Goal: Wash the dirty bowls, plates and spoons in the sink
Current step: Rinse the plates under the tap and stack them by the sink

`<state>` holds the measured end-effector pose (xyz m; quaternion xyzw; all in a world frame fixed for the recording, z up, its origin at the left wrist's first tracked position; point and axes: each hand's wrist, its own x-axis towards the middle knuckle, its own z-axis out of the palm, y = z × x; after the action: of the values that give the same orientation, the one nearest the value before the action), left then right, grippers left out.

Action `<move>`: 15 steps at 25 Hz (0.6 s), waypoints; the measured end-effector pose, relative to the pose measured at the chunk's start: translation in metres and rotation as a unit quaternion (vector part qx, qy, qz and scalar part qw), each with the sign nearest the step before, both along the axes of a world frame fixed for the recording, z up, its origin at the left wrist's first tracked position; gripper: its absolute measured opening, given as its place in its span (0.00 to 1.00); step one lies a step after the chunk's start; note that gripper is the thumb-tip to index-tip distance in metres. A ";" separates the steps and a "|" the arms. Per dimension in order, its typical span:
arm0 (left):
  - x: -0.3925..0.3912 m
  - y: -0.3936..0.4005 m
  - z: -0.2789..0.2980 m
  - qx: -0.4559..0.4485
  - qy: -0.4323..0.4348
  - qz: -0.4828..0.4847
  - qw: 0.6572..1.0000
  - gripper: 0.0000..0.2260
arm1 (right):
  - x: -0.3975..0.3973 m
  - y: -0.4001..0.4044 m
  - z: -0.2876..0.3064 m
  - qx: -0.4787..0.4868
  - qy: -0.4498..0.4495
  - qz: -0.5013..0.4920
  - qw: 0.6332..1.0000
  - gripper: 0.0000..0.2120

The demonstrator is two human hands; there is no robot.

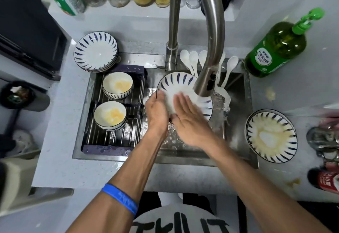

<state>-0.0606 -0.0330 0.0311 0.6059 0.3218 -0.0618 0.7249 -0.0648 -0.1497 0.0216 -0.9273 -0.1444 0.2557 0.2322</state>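
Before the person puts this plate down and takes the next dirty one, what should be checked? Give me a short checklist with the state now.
1. Left hand holds the plate at its rim: ok.
2. Right hand lies flat on the plate: ok.
3. Plate sits under the faucet: ok.
4. Plate fully rinsed: cannot tell.
5. Clean stack on the counter, ready to receive it: ok.
6. Dirty plate waits at right, bowls on the rack: not ok, unwashed.
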 end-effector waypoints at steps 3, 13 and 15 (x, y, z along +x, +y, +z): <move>0.000 0.002 -0.006 0.021 0.024 -0.085 0.996 0.16 | 0.004 -0.006 -0.011 -0.015 -0.063 -0.061 0.996 0.27; 0.000 -0.013 -0.001 0.075 0.070 -0.014 0.995 0.20 | -0.005 -0.030 -0.025 0.302 0.037 -0.571 0.763 0.10; -0.013 -0.019 -0.009 0.013 0.105 -0.009 0.994 0.24 | -0.005 -0.037 -0.021 0.356 0.143 -0.610 0.694 0.08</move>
<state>-0.0735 -0.0522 0.0220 0.6083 0.3918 -0.1275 0.6784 -0.0699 -0.1871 0.0011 -0.6118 0.4075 0.1174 0.6677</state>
